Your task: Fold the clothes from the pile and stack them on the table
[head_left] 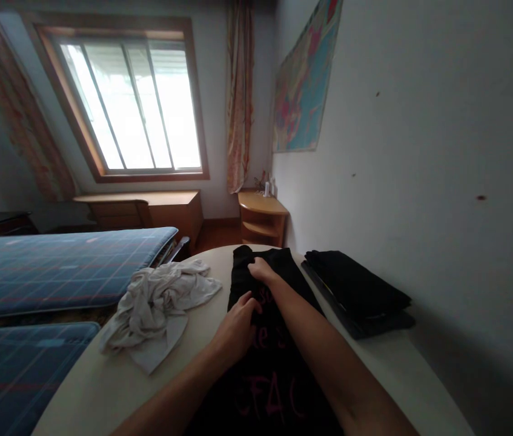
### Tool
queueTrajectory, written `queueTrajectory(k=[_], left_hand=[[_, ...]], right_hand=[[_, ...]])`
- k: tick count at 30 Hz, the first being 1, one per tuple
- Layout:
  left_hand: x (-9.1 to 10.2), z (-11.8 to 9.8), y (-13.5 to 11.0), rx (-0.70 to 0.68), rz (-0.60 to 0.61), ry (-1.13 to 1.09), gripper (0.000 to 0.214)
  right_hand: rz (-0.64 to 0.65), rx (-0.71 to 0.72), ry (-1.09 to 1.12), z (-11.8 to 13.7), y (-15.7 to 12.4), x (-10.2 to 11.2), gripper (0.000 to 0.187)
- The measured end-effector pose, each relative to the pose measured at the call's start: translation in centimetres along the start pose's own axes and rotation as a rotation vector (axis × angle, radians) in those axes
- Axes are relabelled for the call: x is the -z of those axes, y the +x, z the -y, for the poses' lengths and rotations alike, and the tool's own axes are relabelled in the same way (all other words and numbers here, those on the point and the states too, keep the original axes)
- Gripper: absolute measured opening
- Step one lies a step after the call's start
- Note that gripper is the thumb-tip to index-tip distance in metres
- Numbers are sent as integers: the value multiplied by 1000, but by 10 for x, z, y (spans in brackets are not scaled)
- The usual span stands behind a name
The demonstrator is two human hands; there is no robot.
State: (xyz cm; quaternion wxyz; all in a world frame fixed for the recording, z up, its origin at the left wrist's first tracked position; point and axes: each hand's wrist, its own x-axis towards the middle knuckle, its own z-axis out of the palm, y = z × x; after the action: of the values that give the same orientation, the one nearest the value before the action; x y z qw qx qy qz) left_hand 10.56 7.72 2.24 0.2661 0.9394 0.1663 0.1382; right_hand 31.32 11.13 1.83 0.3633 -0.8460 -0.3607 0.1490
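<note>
A black shirt with dark pink lettering lies lengthwise on the pale round table, folded into a long strip. Its near end runs out of view under my forearms. My right hand is closed on the fabric close to the far end, where a fold stands up at the left corner. Nearer to me, my left hand has its fingers curled in on the shirt's left side, gripping the cloth. Parts of the lettering are hidden by my right forearm.
A crumpled whitish cloth lies left on the table. Folded dark clothes are stacked on the right, near the wall. Beyond the table's left edge are blue plaid mattresses. A wooden corner shelf stands behind.
</note>
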Motion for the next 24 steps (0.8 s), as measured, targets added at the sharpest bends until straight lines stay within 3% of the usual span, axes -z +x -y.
queueTrajectory(k=[4,8,13,19,24], left_hand=[[-12,-12,-19,136,126,219,38],[-17,-18,-27,154,191,340,38],[-15,-19,-19,163,175,287,33],[-13,-19,-18,75,67,89,18],[-9,7,-31,-106,191,75,34]], right_hand=[[-29,10,66,-19,-8,0,56],[-27,71,142,-29,-12,2,80],[44,110,184,-30,-7,4,69],[23,139,153,-34,-1,0,67],[-23,156,115,-43,-10,5,56]])
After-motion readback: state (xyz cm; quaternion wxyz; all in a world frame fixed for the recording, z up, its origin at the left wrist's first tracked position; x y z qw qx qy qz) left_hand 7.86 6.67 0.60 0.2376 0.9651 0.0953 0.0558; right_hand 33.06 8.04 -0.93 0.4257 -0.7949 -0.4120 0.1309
